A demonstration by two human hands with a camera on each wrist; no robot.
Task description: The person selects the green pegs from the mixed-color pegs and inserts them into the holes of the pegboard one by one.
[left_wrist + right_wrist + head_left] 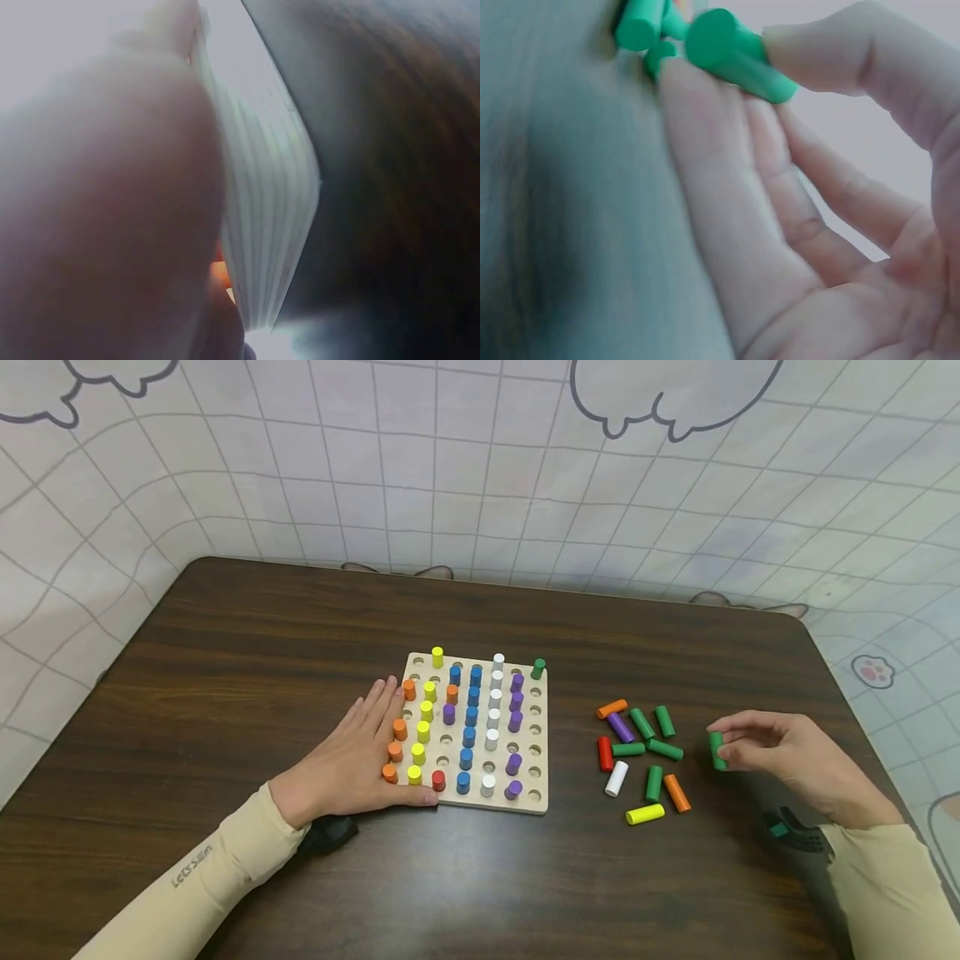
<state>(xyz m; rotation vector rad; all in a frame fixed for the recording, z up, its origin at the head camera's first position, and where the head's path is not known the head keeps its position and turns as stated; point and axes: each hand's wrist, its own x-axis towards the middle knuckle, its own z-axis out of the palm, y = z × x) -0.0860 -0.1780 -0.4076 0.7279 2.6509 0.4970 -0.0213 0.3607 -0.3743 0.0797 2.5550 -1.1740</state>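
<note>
My right hand pinches a green peg between thumb and fingers, to the right of the loose pegs. In the right wrist view the same green peg is held at the fingertips. My left hand lies with fingers extended along the left edge of a wooden pegboard, its thumb at the near edge. The left wrist view shows the board's layered side beside the blurred hand. Orange, yellow, blue, white and purple pegs stand in columns, with one red peg in front and one green peg at the far right corner.
Loose pegs lie right of the board: several green ones, a red one, a white one, a yellow one, a purple one and two orange ones. The dark table meets a grid-patterned curtain.
</note>
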